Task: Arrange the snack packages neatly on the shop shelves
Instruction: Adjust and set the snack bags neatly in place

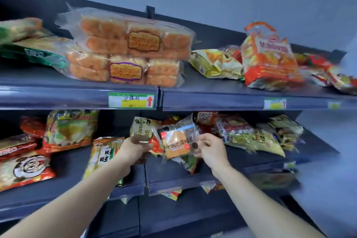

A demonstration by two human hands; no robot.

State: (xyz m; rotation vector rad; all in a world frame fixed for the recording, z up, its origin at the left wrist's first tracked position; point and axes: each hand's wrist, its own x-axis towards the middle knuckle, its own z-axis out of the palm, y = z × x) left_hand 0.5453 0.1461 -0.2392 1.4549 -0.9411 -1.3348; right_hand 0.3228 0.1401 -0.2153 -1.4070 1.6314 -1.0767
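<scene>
I see bare lower shelf (pixel 70 163) left of centre; heaped packets (pixel 251 135) block the right, far side.

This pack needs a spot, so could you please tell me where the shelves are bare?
Lower shelf: bare between cartoon bag and striped bag. Upper shelf: bare between bread packs and yellow bag. Crowded around the toast pack.

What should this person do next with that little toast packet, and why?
Probably lay the toast packet flat on the bare shelf just right of it: the right hand pinches it above a messy heap.
</scene>
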